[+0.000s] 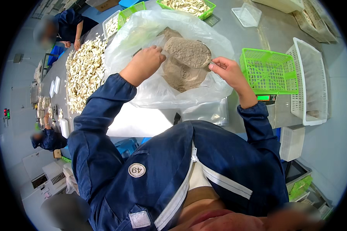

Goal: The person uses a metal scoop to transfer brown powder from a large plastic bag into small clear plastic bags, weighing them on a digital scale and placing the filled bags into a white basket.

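Observation:
In front of me a large translucent plastic bag (150, 26) lies wide open, with grey-brown powder (185, 79) inside. A rounded metal-rimmed scoop or sieve (188, 52), heaped with the same powder, is over the bag. My right hand (227, 70) pinches it at its right end between thumb and fingers. Over the left part of the bag is my left hand (146, 62), back upward and fingers curled. A small dark edge shows behind its knuckles, and whether the fingers hold anything is hidden.
Pale dried slices (85, 75) are piled left of the bag. A green basket (267, 70) stands on a scale (266, 98), beside a white crate (297, 86). Flat clear bags (206, 111) and a white sheet (138, 121) lie nearest me. Co-workers (68, 26) are at the left.

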`<state>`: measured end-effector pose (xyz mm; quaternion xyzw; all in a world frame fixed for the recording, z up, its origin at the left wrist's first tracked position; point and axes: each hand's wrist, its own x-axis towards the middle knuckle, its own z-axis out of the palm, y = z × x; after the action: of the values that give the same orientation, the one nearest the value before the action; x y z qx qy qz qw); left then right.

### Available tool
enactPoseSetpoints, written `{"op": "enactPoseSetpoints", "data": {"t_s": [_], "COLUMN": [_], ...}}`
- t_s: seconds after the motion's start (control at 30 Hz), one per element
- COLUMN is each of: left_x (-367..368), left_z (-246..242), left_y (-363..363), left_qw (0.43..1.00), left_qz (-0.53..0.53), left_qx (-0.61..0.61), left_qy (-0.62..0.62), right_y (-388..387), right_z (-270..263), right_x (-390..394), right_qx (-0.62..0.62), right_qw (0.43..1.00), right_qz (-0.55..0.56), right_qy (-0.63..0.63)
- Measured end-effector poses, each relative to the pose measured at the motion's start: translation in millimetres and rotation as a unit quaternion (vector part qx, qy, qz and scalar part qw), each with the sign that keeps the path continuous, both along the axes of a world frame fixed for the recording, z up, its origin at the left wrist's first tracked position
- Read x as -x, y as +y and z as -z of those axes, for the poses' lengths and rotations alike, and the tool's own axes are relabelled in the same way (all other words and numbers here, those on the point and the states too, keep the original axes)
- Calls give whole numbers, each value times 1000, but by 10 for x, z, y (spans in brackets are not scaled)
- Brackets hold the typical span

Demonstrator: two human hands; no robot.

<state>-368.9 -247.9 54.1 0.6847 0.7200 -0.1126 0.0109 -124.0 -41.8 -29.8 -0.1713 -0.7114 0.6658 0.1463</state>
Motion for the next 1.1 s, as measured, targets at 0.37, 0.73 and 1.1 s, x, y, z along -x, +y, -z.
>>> {"op": "enactPoseSetpoints", "data": {"t_s": [0.37, 0.73, 1.1], "left_x": [-136, -359, -459], "left_z": [-78, -55, -74], "left_y": [102, 230, 103], "left_qw": [999, 996, 997], "left_qz": [33, 64, 48], "left_qx": [-34, -58, -63], "left_qy": [4, -28, -25], "right_y": [192, 265, 165], "right_z": [150, -435, -965], "right_x": [27, 119, 647], "right_qx": [-57, -249, -438], "right_qw": [997, 962, 873], "right_qz": [-3, -50, -156], "right_qy": [-45, -99, -146]}}
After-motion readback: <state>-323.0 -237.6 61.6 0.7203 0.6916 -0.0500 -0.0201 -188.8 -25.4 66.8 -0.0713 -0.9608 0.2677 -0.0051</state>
